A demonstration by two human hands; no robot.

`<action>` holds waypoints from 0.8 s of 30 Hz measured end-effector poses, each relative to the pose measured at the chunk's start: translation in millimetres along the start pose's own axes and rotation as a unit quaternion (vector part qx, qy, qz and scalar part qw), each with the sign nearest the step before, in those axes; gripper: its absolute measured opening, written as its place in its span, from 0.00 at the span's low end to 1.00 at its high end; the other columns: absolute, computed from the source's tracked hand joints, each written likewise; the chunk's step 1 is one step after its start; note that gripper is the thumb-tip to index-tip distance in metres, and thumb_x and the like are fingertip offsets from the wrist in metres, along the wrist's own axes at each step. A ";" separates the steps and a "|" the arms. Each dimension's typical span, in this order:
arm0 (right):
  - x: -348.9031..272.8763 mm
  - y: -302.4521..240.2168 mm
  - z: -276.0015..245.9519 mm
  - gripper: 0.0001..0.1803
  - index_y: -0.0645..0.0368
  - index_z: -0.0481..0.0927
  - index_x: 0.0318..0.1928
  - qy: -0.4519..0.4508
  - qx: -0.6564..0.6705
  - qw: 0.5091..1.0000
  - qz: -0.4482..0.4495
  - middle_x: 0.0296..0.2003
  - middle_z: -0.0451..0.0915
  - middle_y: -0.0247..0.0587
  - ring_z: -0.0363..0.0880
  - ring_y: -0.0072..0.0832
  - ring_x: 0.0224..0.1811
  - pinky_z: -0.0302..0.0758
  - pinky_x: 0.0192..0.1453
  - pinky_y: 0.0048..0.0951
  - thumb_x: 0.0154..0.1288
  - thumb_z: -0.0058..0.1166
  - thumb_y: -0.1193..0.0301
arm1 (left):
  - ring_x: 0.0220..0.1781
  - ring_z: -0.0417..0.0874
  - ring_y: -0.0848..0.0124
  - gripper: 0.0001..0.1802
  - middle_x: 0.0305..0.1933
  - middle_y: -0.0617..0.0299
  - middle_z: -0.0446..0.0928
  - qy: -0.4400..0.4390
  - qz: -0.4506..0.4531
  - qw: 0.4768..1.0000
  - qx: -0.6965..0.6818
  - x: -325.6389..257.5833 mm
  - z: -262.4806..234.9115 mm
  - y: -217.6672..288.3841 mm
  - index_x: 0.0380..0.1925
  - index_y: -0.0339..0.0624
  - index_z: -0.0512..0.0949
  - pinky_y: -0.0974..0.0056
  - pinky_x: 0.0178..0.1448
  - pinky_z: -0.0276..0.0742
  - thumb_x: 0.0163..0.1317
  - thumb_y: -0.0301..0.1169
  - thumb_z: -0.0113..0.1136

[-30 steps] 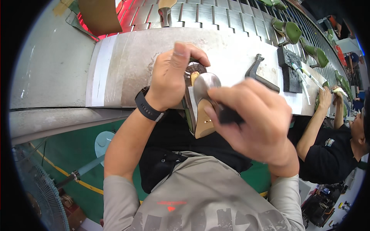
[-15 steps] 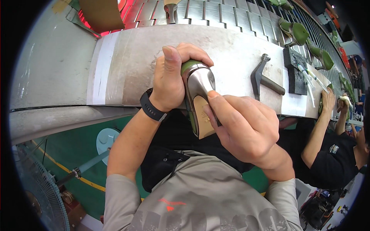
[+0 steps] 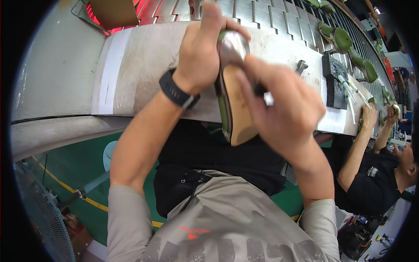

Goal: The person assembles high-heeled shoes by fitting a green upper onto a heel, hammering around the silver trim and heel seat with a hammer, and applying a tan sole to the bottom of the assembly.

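Workbench (image 3: 144,65), grey and worn, spans the far half of the scene, with a slatted conveyor (image 3: 262,8) beyond it. Fan (image 3: 39,214) stands at near left, on a green floor (image 3: 83,161). Co-worker (image 3: 375,174) in a black shirt sits at right, arms raised to the bench. Left hand (image 3: 200,52), with a black watch (image 3: 176,89) at the wrist, is clamped round the far end of a shoe (image 3: 233,105), fingers curled over its metal-coloured heel part. Shoe is held sole-up above the near bench edge, at centre: tan sole, green upper at the left rim. Right hand (image 3: 279,109) lies over the shoe's right side, fingers closed on a dark tool (image 3: 261,90) that is mostly hidden; its kind cannot be told. Black block (image 3: 334,81) rests on the bench at right, 2 white pens (image 3: 351,94) just beside it. Green shoes (image 3: 338,39) sit on the conveyor at far right.
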State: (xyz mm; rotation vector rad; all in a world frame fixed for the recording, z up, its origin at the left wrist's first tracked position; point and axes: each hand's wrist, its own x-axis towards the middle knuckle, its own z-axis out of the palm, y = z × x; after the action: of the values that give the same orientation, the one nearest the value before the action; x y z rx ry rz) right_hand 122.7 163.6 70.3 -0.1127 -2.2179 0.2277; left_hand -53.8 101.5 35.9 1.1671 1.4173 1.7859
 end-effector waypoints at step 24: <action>30.5 43.1 13.4 0.23 0.66 0.87 0.30 -0.309 0.180 0.855 0.377 0.19 0.78 0.33 0.71 0.17 0.21 0.69 0.26 0.27 0.70 0.70 0.55 | 0.33 0.77 0.81 0.25 0.30 0.66 0.81 -0.019 0.081 0.996 0.038 27.0 -1.4 -43.2 0.41 0.36 0.87 0.72 0.40 0.74 0.82 0.48 0.52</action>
State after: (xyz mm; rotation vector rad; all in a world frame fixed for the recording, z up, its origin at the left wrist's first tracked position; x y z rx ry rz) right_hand 93.4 209.0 77.1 -0.8053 -2.5974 1.2559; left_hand -70.8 135.6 1.9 1.3840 1.4150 1.8201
